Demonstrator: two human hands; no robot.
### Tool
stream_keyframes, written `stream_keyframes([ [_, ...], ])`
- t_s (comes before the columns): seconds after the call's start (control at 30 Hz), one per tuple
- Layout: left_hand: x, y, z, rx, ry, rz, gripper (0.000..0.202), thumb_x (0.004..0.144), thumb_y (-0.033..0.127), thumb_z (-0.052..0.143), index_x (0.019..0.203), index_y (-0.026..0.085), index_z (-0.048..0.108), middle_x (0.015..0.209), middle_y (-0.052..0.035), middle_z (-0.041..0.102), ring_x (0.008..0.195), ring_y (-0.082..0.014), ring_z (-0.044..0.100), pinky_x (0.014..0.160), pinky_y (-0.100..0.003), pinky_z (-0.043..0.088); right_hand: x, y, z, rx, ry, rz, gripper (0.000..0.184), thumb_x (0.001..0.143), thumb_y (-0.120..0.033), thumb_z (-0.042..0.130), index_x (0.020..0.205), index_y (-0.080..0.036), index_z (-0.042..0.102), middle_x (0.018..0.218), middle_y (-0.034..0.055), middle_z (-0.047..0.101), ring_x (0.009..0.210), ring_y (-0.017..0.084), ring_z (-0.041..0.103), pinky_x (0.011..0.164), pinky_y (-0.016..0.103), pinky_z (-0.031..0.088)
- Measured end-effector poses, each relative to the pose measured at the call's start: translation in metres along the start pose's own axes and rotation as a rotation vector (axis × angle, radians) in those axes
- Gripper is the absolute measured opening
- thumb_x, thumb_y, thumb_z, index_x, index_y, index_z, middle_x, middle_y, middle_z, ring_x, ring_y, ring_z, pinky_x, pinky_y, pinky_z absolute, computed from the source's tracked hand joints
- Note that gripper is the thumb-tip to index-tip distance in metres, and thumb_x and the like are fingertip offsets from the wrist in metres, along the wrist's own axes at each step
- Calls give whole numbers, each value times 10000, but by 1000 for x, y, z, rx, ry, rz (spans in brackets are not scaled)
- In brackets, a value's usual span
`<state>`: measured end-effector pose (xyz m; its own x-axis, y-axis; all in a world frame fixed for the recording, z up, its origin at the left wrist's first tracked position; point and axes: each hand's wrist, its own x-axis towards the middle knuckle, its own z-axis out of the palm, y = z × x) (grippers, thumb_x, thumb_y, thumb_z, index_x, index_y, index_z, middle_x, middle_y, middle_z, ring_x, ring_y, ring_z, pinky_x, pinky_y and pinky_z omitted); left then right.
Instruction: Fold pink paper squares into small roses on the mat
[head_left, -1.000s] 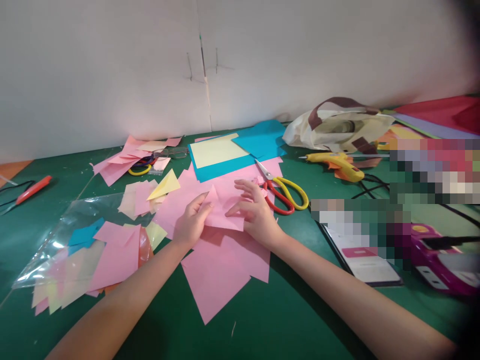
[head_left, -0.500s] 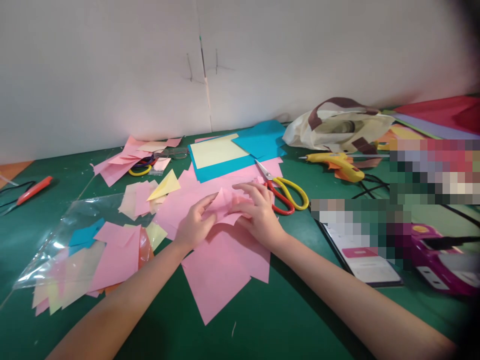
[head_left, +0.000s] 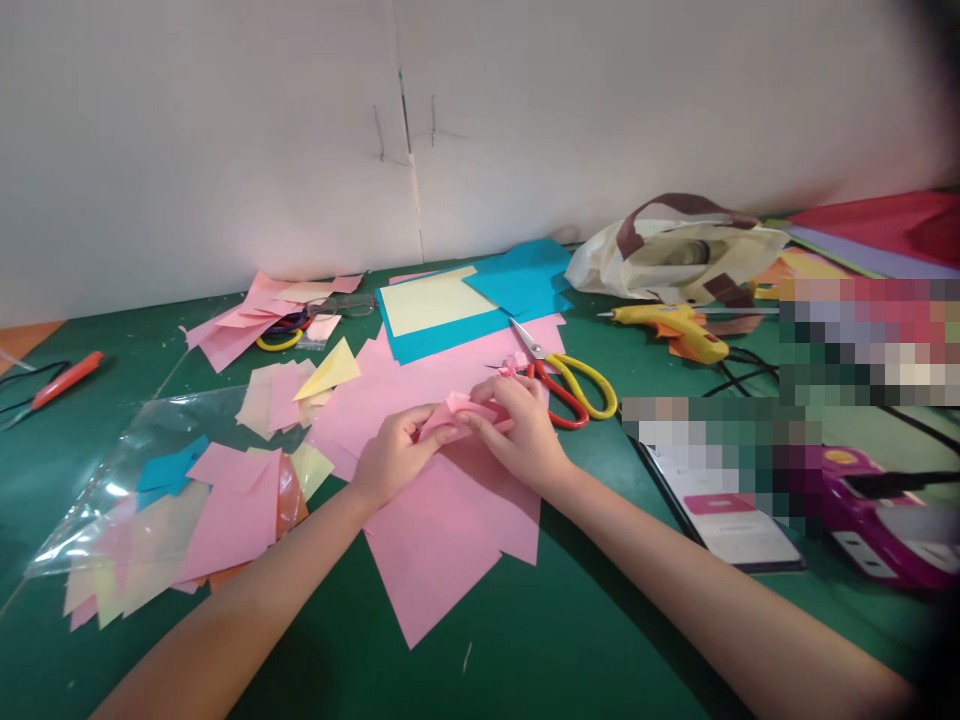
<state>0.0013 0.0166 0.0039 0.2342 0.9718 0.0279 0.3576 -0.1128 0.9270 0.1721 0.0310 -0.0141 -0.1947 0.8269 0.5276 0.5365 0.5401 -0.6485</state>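
Both my hands meet over a pile of pink paper sheets (head_left: 442,540) on the green mat (head_left: 570,640). My left hand (head_left: 390,455) and my right hand (head_left: 521,430) pinch a small folded pink paper piece (head_left: 457,412) between their fingers, lifted slightly off the sheets. Red-and-yellow scissors (head_left: 566,385) lie just to the right of my right hand.
A clear plastic bag (head_left: 142,470) with paper cut-offs lies at left. Blue and pale yellow sheets (head_left: 450,305) sit behind the pink pile. A yellow glue gun (head_left: 675,325), a cloth bag (head_left: 675,255), a phone-like screen (head_left: 731,520) and a purple device (head_left: 885,520) are at right. A red tool (head_left: 64,378) lies far left.
The pink piece lay nearly flat under my fingers a second ago; it is now folded smaller and pinched up between both hands, which have drawn closer together.
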Motion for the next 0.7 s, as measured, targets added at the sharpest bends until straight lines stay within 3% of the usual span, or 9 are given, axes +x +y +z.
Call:
stream_keyframes([
  [0.07,0,-2,0,21,12,-19,243,777,405,617,815,186,714,715,-16,671,710,-183,594,647,-272,464,0,-2,0,9,17,25,75,824,-261,604,871,-223,560,821,16,665,825,212,608,860,410,347],
  [0.17,0,-4,-1,45,47,-36,240,769,398,619,724,175,697,638,-2,633,644,-164,566,602,-260,451,0,-3,1,39,13,41,214,829,-237,591,1042,-236,578,802,6,669,806,203,626,895,428,340],
  [0.27,1,-4,-1,33,67,-30,229,764,384,617,720,172,693,649,-5,633,645,-164,564,595,-256,448,1,-4,1,176,-15,83,271,838,-217,570,1107,-238,596,784,8,677,780,189,633,839,392,411],
  [0.37,0,-4,0,5,73,-35,211,748,378,626,732,179,694,667,-9,638,672,-176,571,608,-262,454,2,-4,1,297,-35,119,213,833,-258,585,1033,-244,655,846,27,707,805,194,641,749,351,462],
  [0.43,0,-4,0,7,66,-36,200,744,376,627,721,187,689,656,-4,630,677,-178,570,614,-265,455,2,-4,1,274,-41,107,121,832,-292,602,891,-242,695,829,23,722,773,194,641,763,369,441],
  [0.53,-1,-5,1,47,34,-20,219,773,378,595,689,188,663,637,1,610,660,-171,555,601,-261,439,2,-4,0,176,-22,95,163,847,-305,598,738,-227,690,728,5,720,682,178,621,776,396,378],
  [0.7,-1,-8,1,166,35,-39,291,818,383,542,610,182,579,582,22,539,582,-136,497,547,-245,376,2,-6,0,127,9,59,180,865,-275,573,726,-216,672,689,-2,702,659,165,607,743,381,347],
])
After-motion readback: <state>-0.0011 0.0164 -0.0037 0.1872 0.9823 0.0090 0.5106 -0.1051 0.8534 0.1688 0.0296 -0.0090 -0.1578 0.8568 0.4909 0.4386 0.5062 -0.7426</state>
